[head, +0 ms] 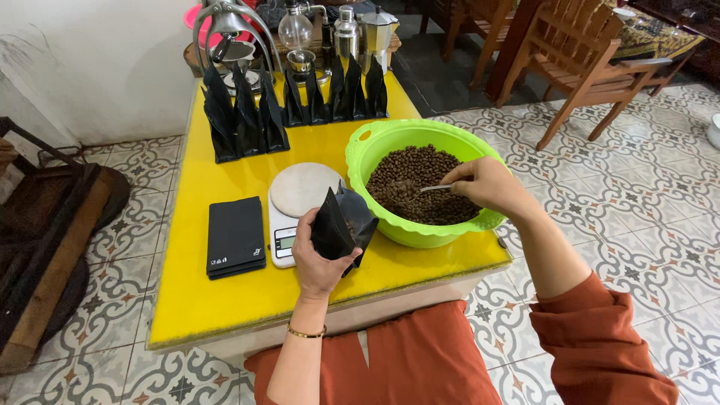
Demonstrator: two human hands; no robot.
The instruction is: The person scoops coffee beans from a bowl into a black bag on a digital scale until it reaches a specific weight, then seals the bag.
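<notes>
Black pouch (343, 222) gripped open-mouthed in the left hand (319, 259) beside the green basin (375, 139); right hand (486, 184) pinches a spoon (431, 189) dipped in coffee beans (412, 176). Scooping stage; next, probably a level lift toward the pouch mouth.

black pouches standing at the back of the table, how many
About 8, some may be hidden: three in the left group, about five in the right row, behind the scale.

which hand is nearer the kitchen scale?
Left. The left hand holds a black pouch right at the front edge of the white scale. The right hand is off to the side over the green bowl, holding a spoon.
</notes>
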